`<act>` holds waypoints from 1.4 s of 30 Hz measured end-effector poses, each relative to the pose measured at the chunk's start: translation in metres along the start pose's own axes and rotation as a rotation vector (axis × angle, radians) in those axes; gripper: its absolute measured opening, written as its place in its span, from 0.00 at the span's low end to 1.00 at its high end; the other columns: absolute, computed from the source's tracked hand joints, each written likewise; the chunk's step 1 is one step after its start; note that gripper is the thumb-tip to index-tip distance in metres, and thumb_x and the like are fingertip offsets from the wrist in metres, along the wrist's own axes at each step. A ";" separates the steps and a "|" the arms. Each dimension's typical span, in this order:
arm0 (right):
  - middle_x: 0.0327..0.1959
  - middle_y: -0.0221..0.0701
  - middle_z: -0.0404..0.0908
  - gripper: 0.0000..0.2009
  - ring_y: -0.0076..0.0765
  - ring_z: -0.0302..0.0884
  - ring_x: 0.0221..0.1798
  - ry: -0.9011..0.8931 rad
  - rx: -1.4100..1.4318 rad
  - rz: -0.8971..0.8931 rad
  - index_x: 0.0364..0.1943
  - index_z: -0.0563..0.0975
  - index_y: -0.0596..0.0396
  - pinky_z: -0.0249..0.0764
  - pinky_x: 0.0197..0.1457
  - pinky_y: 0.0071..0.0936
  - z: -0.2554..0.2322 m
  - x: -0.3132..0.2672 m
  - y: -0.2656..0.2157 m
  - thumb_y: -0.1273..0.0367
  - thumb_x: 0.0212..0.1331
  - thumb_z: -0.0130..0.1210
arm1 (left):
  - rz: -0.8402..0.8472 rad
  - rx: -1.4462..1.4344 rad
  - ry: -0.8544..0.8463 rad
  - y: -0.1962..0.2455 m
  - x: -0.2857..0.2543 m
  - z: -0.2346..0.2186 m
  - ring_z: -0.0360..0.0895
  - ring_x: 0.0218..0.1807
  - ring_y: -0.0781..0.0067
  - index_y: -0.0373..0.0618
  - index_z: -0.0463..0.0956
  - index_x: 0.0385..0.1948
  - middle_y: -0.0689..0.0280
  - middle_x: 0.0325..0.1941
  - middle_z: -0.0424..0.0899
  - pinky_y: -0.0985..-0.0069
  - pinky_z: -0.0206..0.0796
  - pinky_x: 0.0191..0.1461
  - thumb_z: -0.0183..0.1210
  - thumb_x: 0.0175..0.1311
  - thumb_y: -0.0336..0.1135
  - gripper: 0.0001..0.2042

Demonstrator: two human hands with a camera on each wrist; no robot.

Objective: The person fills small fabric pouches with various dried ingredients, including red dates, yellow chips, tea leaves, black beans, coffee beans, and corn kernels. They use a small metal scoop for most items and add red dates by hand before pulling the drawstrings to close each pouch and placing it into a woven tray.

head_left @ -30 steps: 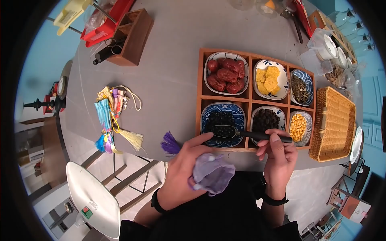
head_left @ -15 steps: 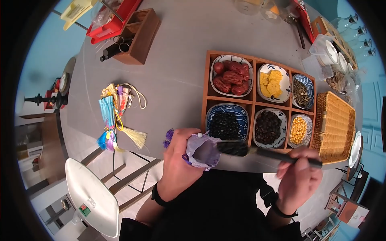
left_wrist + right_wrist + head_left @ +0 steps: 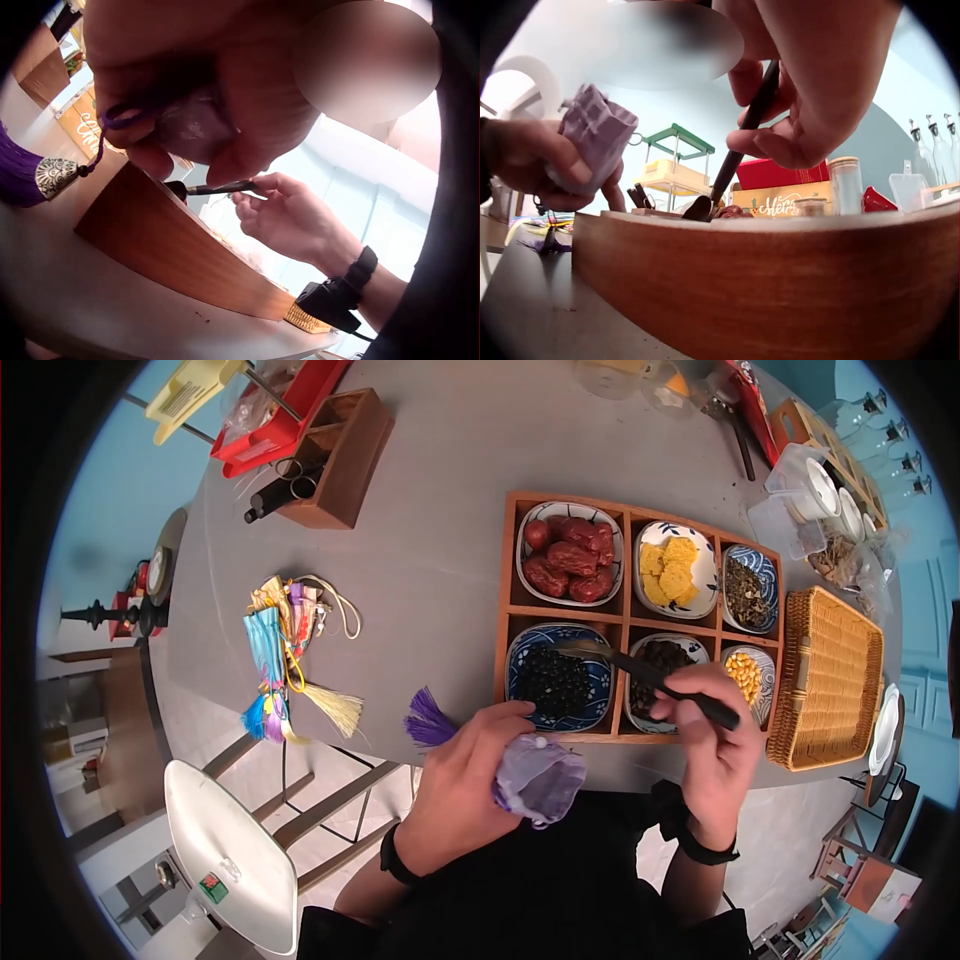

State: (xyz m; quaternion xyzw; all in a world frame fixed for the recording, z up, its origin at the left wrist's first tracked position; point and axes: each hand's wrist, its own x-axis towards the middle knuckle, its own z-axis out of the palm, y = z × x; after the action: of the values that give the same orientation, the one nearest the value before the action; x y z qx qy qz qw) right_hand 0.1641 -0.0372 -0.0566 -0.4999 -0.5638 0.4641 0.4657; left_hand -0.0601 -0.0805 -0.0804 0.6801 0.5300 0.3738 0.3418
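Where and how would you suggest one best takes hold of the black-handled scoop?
Likely by its black handle, from the person's right: it is long, slanting up that way from the blue bowl of black beans, and the right hand grips it.

Counter (image 3: 430, 540): wide lane between tasseled sachets (image 3: 290, 630) and divided wooden tray (image 3: 508, 560).
Tray's right: wicker basket (image 3: 832, 680) stands close.
Black-bean bowl (image 3: 602, 685): scoop (image 3: 650, 672) bars the far right.
Front-left tray corner: left hand (image 3: 460, 790) and lavender pouch (image 3: 515, 775) block it.
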 end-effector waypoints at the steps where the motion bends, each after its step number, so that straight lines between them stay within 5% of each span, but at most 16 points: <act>1: 0.40 0.35 0.75 0.10 0.27 0.75 0.37 0.003 0.002 0.002 0.43 0.76 0.63 0.70 0.43 0.22 0.003 0.003 0.002 0.83 0.58 0.48 | 0.008 0.075 -0.037 0.002 0.001 0.002 0.82 0.42 0.52 0.42 0.70 0.45 0.56 0.52 0.78 0.66 0.76 0.42 0.71 0.39 0.27 0.27; 4: 0.39 0.36 0.75 0.11 0.28 0.75 0.37 -0.173 -0.015 -0.045 0.42 0.76 0.63 0.70 0.43 0.23 0.003 0.005 0.008 0.83 0.57 0.48 | -0.013 0.134 -0.026 0.006 0.001 0.006 0.82 0.39 0.52 0.42 0.70 0.45 0.57 0.51 0.78 0.66 0.76 0.39 0.70 0.40 0.28 0.26; 8: 0.39 0.37 0.75 0.11 0.28 0.76 0.37 -0.142 0.094 0.002 0.43 0.76 0.64 0.72 0.44 0.24 -0.011 -0.001 0.008 0.83 0.58 0.48 | -0.031 0.259 -0.090 0.010 0.000 0.006 0.81 0.40 0.54 0.41 0.70 0.44 0.57 0.52 0.77 0.66 0.75 0.39 0.68 0.40 0.27 0.25; 15: 0.39 0.37 0.76 0.10 0.30 0.76 0.37 -0.191 -0.120 -0.129 0.43 0.77 0.64 0.71 0.44 0.22 -0.016 0.006 0.007 0.83 0.58 0.50 | -0.013 0.383 -0.148 0.016 0.003 0.007 0.80 0.38 0.58 0.39 0.69 0.43 0.56 0.52 0.76 0.66 0.74 0.38 0.64 0.36 0.24 0.25; 23: 0.34 0.37 0.80 0.08 0.25 0.78 0.31 0.060 0.132 0.337 0.44 0.77 0.67 0.73 0.36 0.19 0.002 -0.021 0.003 0.75 0.65 0.52 | -0.014 0.408 -0.193 0.016 0.005 0.008 0.79 0.36 0.58 0.39 0.69 0.42 0.56 0.53 0.76 0.66 0.74 0.38 0.63 0.35 0.23 0.25; 29: 0.29 0.40 0.82 0.09 0.26 0.79 0.26 0.155 0.237 0.409 0.43 0.76 0.69 0.74 0.27 0.19 0.009 -0.019 0.012 0.74 0.66 0.51 | -0.040 0.323 -0.138 0.013 0.002 0.009 0.80 0.39 0.55 0.41 0.69 0.43 0.54 0.54 0.77 0.66 0.75 0.40 0.66 0.38 0.24 0.25; 32: 0.28 0.41 0.82 0.10 0.28 0.79 0.24 0.183 0.287 0.390 0.43 0.76 0.69 0.74 0.25 0.20 0.006 -0.021 0.018 0.73 0.67 0.49 | -0.078 0.037 -0.029 0.010 -0.007 0.005 0.81 0.41 0.58 0.43 0.69 0.45 0.56 0.51 0.78 0.69 0.75 0.42 0.70 0.39 0.24 0.26; 34: 0.28 0.42 0.82 0.10 0.29 0.79 0.24 0.212 0.321 0.376 0.42 0.76 0.69 0.74 0.24 0.20 0.003 -0.021 0.021 0.72 0.67 0.49 | -0.074 -0.114 0.091 0.008 -0.013 -0.001 0.78 0.44 0.70 0.43 0.67 0.46 0.59 0.50 0.76 0.77 0.70 0.47 0.70 0.44 0.22 0.26; 42: 0.25 0.43 0.81 0.11 0.30 0.76 0.19 0.314 0.384 0.193 0.40 0.75 0.68 0.71 0.20 0.20 -0.014 -0.017 0.005 0.71 0.67 0.46 | -0.143 0.117 0.210 -0.017 -0.012 -0.005 0.77 0.43 0.69 0.42 0.68 0.49 0.61 0.44 0.75 0.77 0.69 0.48 0.71 0.42 0.21 0.28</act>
State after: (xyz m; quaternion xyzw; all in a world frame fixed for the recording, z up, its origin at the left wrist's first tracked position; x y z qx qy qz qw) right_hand 0.1801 -0.0527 -0.0603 -0.5197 -0.3360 0.5218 0.5871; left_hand -0.0744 -0.0888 -0.0941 0.6167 0.6308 0.3861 0.2697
